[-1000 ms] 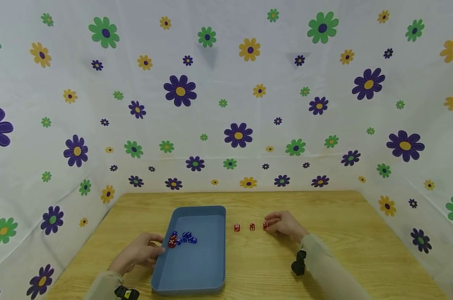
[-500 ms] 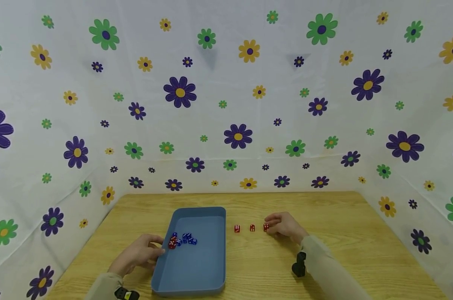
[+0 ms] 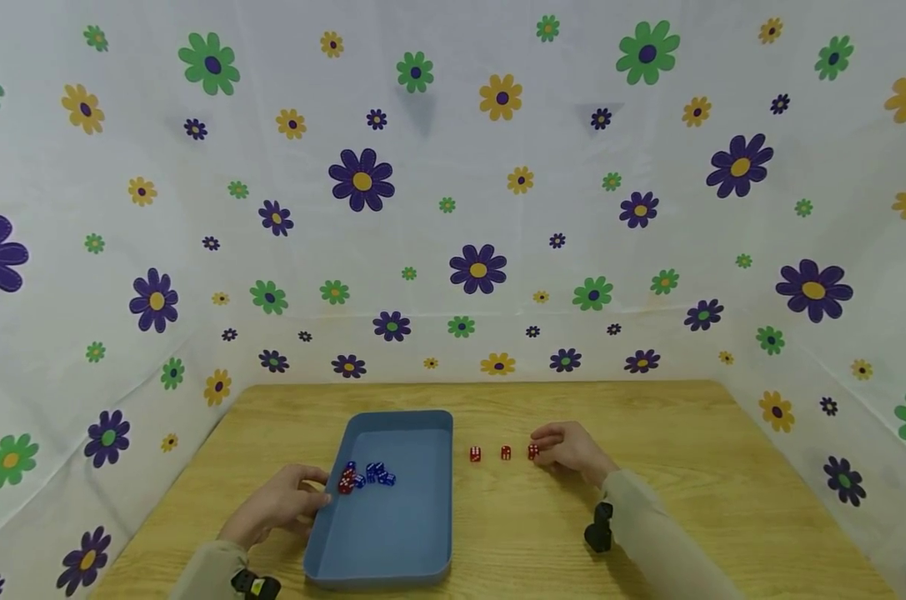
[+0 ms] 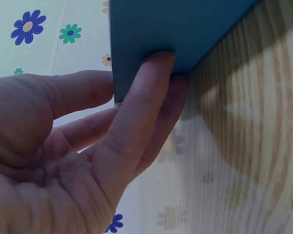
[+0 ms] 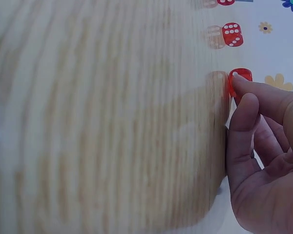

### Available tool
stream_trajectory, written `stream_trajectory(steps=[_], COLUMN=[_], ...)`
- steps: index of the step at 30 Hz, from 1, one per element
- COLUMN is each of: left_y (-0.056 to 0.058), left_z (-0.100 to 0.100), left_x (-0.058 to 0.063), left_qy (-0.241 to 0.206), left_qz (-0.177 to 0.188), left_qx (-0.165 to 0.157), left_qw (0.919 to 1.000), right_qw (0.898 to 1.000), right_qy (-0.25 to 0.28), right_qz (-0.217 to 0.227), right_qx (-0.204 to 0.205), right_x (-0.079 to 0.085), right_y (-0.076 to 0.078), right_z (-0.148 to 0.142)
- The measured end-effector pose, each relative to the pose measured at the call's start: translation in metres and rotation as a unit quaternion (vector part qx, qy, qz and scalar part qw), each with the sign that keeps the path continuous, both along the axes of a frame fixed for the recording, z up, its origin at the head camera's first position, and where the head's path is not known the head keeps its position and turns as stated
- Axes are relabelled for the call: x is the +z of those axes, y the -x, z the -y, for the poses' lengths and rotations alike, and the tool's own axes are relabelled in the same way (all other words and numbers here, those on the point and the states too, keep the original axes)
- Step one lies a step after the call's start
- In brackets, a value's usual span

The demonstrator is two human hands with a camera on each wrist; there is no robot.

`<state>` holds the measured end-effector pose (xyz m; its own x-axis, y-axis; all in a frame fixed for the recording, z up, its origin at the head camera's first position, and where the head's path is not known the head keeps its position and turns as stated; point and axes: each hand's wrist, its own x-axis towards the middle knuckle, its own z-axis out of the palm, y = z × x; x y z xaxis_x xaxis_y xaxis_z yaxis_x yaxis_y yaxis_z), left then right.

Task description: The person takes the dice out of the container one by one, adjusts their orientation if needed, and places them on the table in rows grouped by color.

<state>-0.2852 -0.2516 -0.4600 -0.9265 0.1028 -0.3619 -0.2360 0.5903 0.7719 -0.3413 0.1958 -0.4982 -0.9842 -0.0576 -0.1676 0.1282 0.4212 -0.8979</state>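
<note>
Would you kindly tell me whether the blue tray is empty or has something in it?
Not empty: the head view shows several blue dice and at least one red die inside the tray.

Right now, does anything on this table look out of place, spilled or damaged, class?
Nothing stands out. Three red dice stand in a row on the table, the other dice lie bunched inside the tray, and no damage shows.

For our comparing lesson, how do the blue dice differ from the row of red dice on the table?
The blue dice lie bunched inside the tray; the red dice sit spaced in a row on the table. The right hand touches one red die; neither hand touches the blue dice. Both have white dots.
</note>
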Motion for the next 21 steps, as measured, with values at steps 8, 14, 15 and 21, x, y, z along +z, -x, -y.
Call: stream_trajectory(steps=[8, 14, 15, 21], left_y=[-0.001, 0.0, 0.0, 0.0], left_z=[0.0, -0.001, -0.001, 0.0], left_x=[0.001, 0.002, 0.002, 0.001], left_qy=[-0.002, 0.001, 0.001, 0.006], left_qz=[-0.007, -0.01, -0.009, -0.012], left_qx=[-0.002, -0.008, -0.006, -0.008], left_qw=[1.0, 0.9999, 0.9999, 0.9999], right_qw=[1.0, 0.999, 0.999, 1.0], right_qy=[0.005, 0.018, 0.019, 0.025], right_qz=[0.002, -0.008, -0.009, -0.003], right_qx=[0.005, 0.026, 0.026, 0.009], right_x=[0.004, 0.007, 0.007, 0.006], right_y=[-0.002, -0.005, -0.006, -0.012], right_z=[-0.002, -0.012, -0.013, -0.024])
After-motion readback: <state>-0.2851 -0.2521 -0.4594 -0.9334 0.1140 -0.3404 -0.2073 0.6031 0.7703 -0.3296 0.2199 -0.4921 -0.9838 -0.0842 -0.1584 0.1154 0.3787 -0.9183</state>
